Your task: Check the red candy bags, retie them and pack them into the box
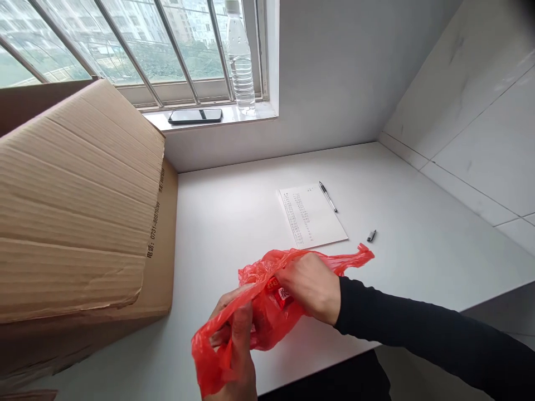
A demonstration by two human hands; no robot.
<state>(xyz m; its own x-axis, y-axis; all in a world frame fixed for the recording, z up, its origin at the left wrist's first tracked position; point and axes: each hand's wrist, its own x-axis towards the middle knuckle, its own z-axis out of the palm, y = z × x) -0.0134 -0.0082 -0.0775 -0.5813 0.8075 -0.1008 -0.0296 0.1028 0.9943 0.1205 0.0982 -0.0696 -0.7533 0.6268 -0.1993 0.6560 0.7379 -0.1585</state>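
White worktop (221,211) abuts wall (326,83) w/ barred window (192,33); cardboard box (83,206) adj. L hand (244,362): closed on red bag (271,331). R hand (315,287): at bag mouth, blurred; grip can't tell.

One head-worn camera looks forward and down across the table (221,211), taking in the left hand (243,351) and right hand (315,284) close up at the lower middle, the window (175,44) farther off at upper left, and wall tiles (480,139) at right.
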